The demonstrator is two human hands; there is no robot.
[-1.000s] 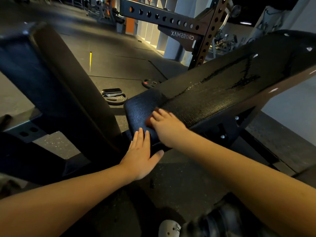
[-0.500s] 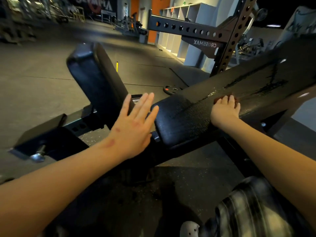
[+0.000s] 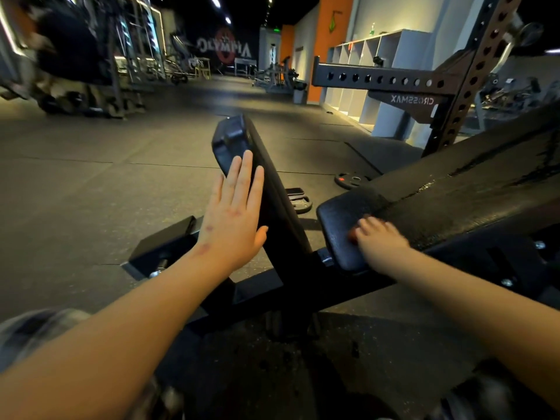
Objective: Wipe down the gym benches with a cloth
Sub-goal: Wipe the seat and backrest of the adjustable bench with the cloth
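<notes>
1. The small reddish cloth (image 3: 353,236) lay almost hidden under the right hand (image 3: 380,239), on the rounded lower end of the long black textured back pad (image 3: 439,204). Only a sliver showed at the fingertips.
2. Half a second earlier that hand and cloth had been further up the pad. They had since slid back down to its end, so a return stroke was probably finishing.
3. Wet streaks glistened higher on the pad. Judging by them, this pad was well wiped, while the tilted black seat pad (image 3: 257,171) looked not yet done.
4. The right hand was blurred with motion. Its fingers were bent over the cloth, holding it pressed against the pad.
5. The left hand (image 3: 235,216) was wide open, fingers straight and together. It had stayed flat against the seat pad's side, holding nothing – apparently a brace.
6. Beyond, a black weight plate (image 3: 351,180) lay on the dark rubber floor (image 3: 121,177), well apart from both hands.
</notes>
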